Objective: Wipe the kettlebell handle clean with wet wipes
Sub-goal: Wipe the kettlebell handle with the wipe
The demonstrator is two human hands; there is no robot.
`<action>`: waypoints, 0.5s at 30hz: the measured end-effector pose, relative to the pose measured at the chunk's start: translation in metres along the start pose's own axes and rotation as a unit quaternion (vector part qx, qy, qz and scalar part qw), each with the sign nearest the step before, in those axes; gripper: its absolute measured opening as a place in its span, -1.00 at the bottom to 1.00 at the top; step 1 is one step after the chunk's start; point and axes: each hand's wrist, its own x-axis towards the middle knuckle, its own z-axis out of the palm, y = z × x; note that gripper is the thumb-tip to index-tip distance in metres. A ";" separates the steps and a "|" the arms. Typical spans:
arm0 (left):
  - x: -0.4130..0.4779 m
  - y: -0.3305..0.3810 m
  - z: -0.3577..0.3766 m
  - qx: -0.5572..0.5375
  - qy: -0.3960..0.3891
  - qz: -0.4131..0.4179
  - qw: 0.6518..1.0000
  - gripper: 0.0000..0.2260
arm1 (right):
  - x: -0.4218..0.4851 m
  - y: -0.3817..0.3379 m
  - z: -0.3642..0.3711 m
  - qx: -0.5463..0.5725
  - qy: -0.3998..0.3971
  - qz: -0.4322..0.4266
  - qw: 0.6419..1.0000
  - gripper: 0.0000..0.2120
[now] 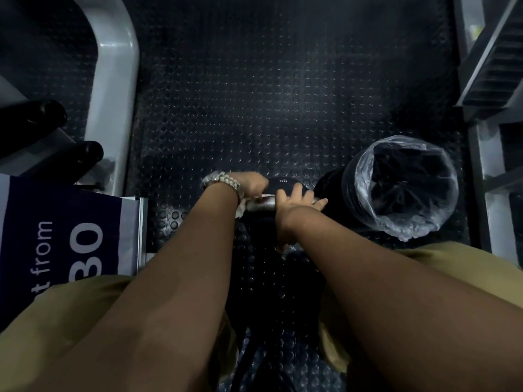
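A black kettlebell [284,183] stands on the studded rubber floor, its silver handle [261,205] running left to right at the centre of the head view. My left hand [252,183], with a metal watch at the wrist, is closed over the handle's left end, and a white wet wipe [240,212] pokes out under it. My right hand [297,203] grips the right part of the handle with fingers wrapped over it. The kettlebell's body is mostly hidden beneath my hands and in shadow.
A black bin lined with a clear plastic bag [402,188] stands just right of the kettlebell. A grey machine frame [113,80] and black padded rollers [42,114] are at left, with a blue printed sign [65,236] below. Metal racking [492,108] lines the right edge.
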 end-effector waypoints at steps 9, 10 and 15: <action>-0.009 0.003 0.012 0.071 0.021 0.051 0.996 -0.70 | -0.003 0.000 -0.001 0.001 0.005 -0.004 1.000 0.27; -0.006 0.002 0.020 0.071 0.030 0.046 0.996 -0.67 | -0.003 0.000 0.000 0.004 0.006 -0.004 1.000 0.26; -0.013 0.004 0.011 0.021 0.023 0.041 0.999 -0.68 | -0.005 0.000 -0.001 -0.001 0.006 -0.002 1.000 0.26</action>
